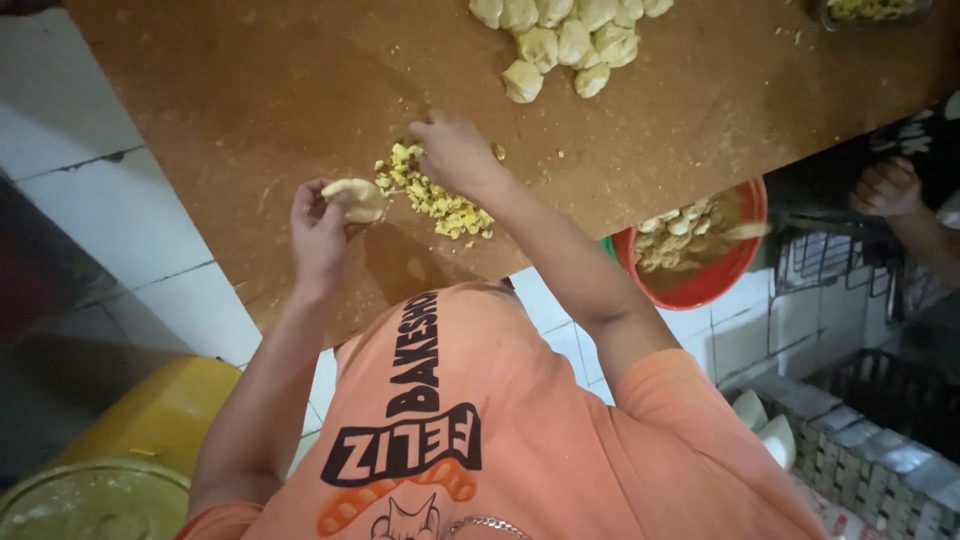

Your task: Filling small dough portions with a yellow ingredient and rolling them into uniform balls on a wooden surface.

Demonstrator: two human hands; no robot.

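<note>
Dough piece [358,198] sits in left hand [318,235], beside yellow filling [435,195].

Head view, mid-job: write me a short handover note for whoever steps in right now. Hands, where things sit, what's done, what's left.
Left hand: holds an open piece of dough cupped at its fingertips, above the brown table.
Right hand: rests on the pile of yellow filling, holding a small utensil whose tip reaches the dough; details too small to tell.
Done: a cluster of shaped dough pieces lies at the table's far edge.
Left: the held dough is not yet closed; filling remains on the table.
Nearby: a red bowl with more pieces sits below the table edge; another person's hand is at the right.
</note>
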